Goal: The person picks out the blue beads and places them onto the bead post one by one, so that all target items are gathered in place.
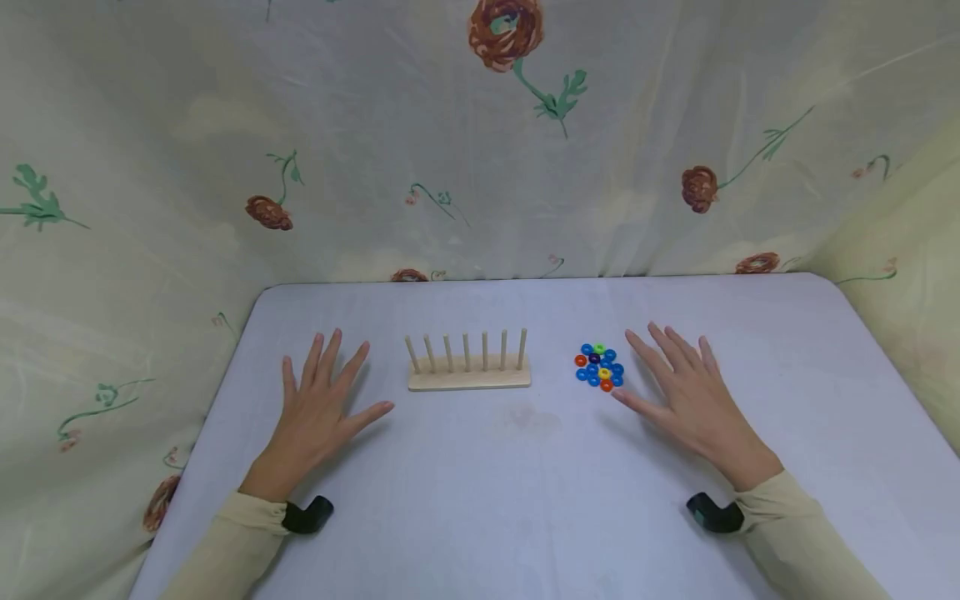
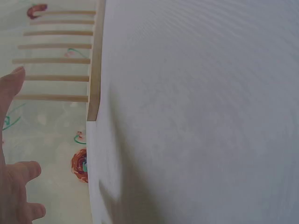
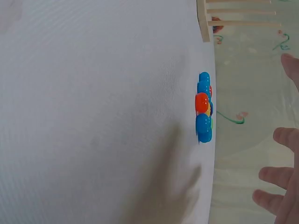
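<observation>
A pale wooden rack (image 1: 469,380) with a row of several upright pegs stands near the middle of the table. To its right lies a flat cluster of small glossy rings (image 1: 593,376), mostly blue, with orange, yellow, green and dark ones among them. My left hand (image 1: 318,412) is spread over the table left of the rack, touching nothing. Fingers apart, my right hand (image 1: 690,400) hovers just right of the rings, its thumb closest to them. The wrist views show both hands raised off the surface, with the rack (image 2: 95,70) and the rings (image 3: 203,123) apart from them.
A white cloth covers the table (image 1: 480,500). Behind and beside it hangs a pale curtain (image 1: 360,100) with printed flowers. Black wrist devices are worn at the cuffs of both light sleeves (image 1: 243,533).
</observation>
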Demonstrator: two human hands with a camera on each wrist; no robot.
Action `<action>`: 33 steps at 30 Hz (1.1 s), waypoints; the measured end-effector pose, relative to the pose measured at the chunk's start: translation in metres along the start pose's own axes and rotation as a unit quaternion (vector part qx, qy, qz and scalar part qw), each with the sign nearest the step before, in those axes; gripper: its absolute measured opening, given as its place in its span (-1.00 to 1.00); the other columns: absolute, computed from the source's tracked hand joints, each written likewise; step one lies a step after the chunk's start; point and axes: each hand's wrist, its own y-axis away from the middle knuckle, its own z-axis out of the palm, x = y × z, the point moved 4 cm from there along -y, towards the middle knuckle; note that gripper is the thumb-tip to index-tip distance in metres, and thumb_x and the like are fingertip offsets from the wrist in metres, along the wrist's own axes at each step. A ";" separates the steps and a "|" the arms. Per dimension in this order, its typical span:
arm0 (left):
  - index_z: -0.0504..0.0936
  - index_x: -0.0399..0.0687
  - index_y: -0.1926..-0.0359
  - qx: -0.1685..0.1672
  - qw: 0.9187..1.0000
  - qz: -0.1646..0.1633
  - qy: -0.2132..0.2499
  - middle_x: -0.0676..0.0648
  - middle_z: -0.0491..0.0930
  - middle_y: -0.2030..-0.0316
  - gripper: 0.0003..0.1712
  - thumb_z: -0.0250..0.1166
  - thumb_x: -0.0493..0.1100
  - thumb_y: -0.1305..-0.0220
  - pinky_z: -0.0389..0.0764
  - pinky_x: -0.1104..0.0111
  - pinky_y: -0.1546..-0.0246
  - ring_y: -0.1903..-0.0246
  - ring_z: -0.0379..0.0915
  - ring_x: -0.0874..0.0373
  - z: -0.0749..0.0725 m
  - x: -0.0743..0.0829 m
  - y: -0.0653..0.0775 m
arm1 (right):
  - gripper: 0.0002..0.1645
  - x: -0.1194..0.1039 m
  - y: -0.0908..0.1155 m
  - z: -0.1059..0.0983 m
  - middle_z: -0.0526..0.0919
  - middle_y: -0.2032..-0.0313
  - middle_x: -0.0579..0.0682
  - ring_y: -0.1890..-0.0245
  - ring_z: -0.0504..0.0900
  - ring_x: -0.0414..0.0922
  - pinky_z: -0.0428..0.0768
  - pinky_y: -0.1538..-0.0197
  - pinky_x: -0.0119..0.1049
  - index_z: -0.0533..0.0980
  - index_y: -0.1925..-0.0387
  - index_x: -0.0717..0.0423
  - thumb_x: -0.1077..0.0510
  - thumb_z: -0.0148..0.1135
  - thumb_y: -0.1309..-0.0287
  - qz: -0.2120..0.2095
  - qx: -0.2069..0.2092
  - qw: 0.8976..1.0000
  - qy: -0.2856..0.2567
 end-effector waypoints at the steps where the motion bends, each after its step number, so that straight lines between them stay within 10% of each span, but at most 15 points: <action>1: 0.08 0.18 -0.64 -0.003 1.000 -0.004 0.008 -0.23 -0.19 -0.67 0.13 0.28 0.50 -0.22 -0.40 -0.46 -0.49 -0.66 -0.45 -0.21 0.001 0.000 -0.001 | 0.06 0.000 -0.001 0.001 0.21 -0.56 0.28 -0.54 0.16 0.33 -0.06 -0.53 0.49 0.16 -0.60 -0.09 -0.37 0.31 -0.23 0.003 -0.002 1.000 -0.009; 8: 0.08 0.05 -0.64 0.004 0.997 -0.033 0.075 -0.26 0.00 -0.63 0.17 0.38 0.40 -0.20 -0.38 -0.46 -0.49 -0.65 -0.37 -0.26 0.006 0.004 -0.011 | -0.39 0.001 -0.005 0.005 0.69 -0.15 0.16 -0.07 0.65 0.09 0.69 -0.05 0.00 0.51 -0.30 0.11 0.01 0.43 -0.29 0.046 0.002 0.988 -0.150; 13: 0.20 -0.08 -0.59 0.020 0.987 -0.041 0.155 -0.27 0.22 -0.55 0.11 0.50 0.23 -0.18 -0.29 -0.45 -0.50 -0.63 -0.18 -0.26 0.009 0.008 -0.018 | -0.69 0.007 -0.008 0.013 0.80 0.16 0.05 0.25 0.67 -0.15 0.60 0.26 -0.46 0.68 -0.01 0.12 0.16 0.47 -0.24 0.053 0.018 0.979 -0.198; 26: 0.58 -0.12 -0.33 0.032 0.949 -0.066 0.306 -0.18 0.66 -0.21 -0.19 0.64 -0.01 -0.07 0.13 -0.17 -0.56 -0.50 0.21 -0.19 0.029 0.015 -0.041 | -0.72 0.025 -0.011 0.036 0.76 0.20 0.03 0.29 0.61 -0.27 0.54 0.25 -0.52 0.72 0.02 0.06 0.19 0.48 -0.23 0.083 0.014 0.962 -0.261; 33: 0.63 -0.15 -0.25 0.037 0.954 -0.053 0.294 -0.21 0.69 -0.17 -0.20 0.68 -0.06 0.03 -0.33 -0.29 -0.59 -0.46 0.29 -0.21 0.039 0.015 -0.048 | -0.77 0.025 -0.012 0.039 0.74 0.22 0.02 0.28 0.58 -0.31 0.51 0.23 -0.52 0.73 0.05 0.06 0.14 0.44 -0.28 0.081 0.003 0.957 -0.279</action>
